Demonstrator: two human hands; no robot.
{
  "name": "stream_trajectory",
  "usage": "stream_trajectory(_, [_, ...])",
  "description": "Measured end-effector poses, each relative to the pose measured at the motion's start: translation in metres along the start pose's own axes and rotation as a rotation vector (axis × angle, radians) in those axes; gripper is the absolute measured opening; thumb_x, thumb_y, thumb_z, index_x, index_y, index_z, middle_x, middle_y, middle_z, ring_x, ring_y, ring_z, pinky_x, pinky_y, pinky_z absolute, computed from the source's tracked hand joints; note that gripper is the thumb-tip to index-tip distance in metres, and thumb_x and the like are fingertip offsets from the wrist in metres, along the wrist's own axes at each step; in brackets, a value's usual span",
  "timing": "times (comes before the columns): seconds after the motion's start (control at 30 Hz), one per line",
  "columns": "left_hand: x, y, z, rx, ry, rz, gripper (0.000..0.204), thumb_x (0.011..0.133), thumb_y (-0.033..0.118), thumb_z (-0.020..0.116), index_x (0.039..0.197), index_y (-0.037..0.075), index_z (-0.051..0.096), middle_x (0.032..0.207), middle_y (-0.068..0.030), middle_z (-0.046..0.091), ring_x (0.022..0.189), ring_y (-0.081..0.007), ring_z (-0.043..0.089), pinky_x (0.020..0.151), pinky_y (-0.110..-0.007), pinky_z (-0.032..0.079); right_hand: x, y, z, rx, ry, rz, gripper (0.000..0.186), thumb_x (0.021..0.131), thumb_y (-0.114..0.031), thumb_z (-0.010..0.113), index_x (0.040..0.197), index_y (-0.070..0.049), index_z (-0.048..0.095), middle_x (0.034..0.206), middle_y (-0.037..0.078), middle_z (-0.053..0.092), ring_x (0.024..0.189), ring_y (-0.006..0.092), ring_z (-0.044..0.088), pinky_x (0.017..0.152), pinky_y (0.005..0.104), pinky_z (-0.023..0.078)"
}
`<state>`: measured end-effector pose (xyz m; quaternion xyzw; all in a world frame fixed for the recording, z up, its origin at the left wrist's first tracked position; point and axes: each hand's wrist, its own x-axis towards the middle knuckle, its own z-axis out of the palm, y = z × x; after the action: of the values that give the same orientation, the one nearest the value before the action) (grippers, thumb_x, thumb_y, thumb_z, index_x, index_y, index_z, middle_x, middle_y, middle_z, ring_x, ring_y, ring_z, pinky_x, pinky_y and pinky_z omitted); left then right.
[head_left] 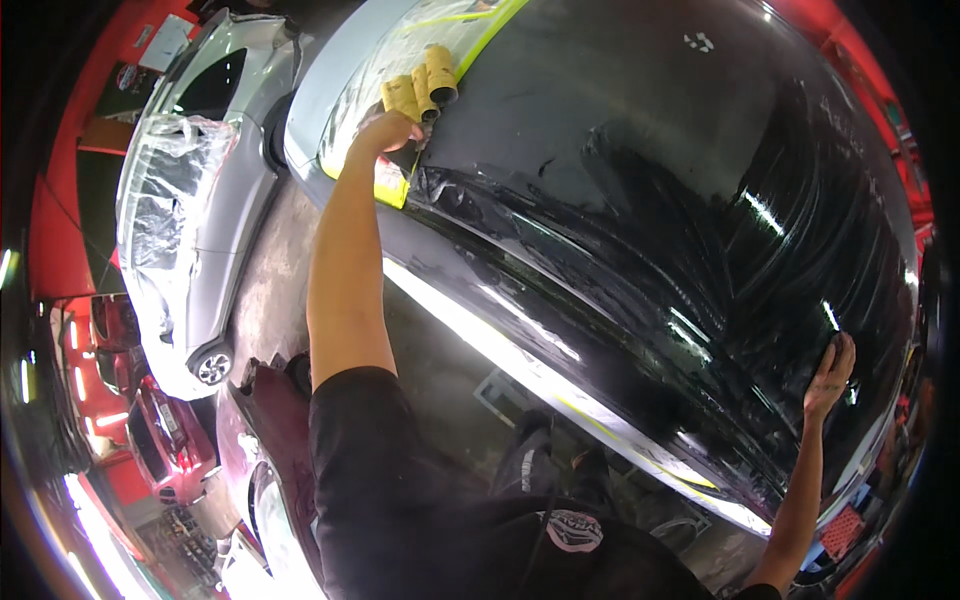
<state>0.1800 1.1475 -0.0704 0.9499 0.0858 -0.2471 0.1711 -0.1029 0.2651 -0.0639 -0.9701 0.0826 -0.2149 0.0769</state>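
Observation:
A car's broad dark panel (640,90) spreads before me. Its near and right parts carry a glossy black, streaked and creased layer (730,250); whether this is thin film or a wet coat I cannot tell. My right hand (832,375) rests on that layer at the far right, fingers stretched out. At the upper left, my left hand (390,132) is curled beside several yellow masking tape rolls (420,90). Something dark shows just below its fingers, too small to name. The rolls lie on clear masking film (385,60) edged with bright yellow-green tape (490,40).
A silver car (220,230) with plastic-covered windows stands to the left. Lower left are a dark red car part (280,410) and red cars (175,440). A red basket-like item (842,532) is at lower right. My feet stand close to the car's edge.

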Motion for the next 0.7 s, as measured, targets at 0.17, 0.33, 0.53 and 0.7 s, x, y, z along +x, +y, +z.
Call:
stream_trajectory(0.17, [0.047,-0.067,-0.021,0.309,0.082,0.019,0.045,0.099,0.012,0.052,0.138,0.028,0.070,0.128,-0.0086,0.073,0.104,-0.0312,0.075,0.077,-0.044,0.066,0.010,-0.010,0.014,0.025,0.001,-0.043,0.040,0.113,-0.023,0.052,0.144,0.001,0.058,0.145,0.018,0.060,0.134,0.0338,0.060,0.113,0.0418,0.047])
stream_trajectory(0.33, [0.053,-0.039,-0.005,0.323,0.243,0.130,0.049,0.095,0.015,0.055,0.140,0.028,0.067,0.125,-0.0144,0.074,0.114,-0.0350,0.072,0.098,-0.047,0.056,0.003,0.007,0.007,0.114,-0.022,0.014,0.040,0.113,-0.027,0.052,0.145,-0.003,0.057,0.148,0.018,0.058,0.138,0.0364,0.056,0.115,0.0461,0.045])
stream_trajectory(0.53, [0.006,-0.024,0.014,0.208,0.512,0.109,0.028,0.097,0.022,0.057,0.117,0.016,0.077,0.117,-0.0191,0.074,0.113,-0.0387,0.069,0.096,-0.050,0.054,0.000,0.017,-0.001,-0.005,-0.008,-0.058,0.041,0.113,-0.027,0.051,0.145,-0.002,0.058,0.147,0.018,0.059,0.137,0.0365,0.056,0.115,0.0451,0.045])
stream_trajectory(0.7, [0.002,-0.042,0.005,0.228,0.419,0.127,0.025,0.099,0.026,0.060,0.109,0.013,0.078,0.114,-0.0182,0.074,0.112,-0.0383,0.069,0.095,-0.051,0.054,0.003,0.014,0.005,0.027,-0.007,-0.056,0.042,0.113,-0.029,0.052,0.144,-0.001,0.058,0.147,0.018,0.060,0.138,0.0365,0.057,0.115,0.0455,0.046])
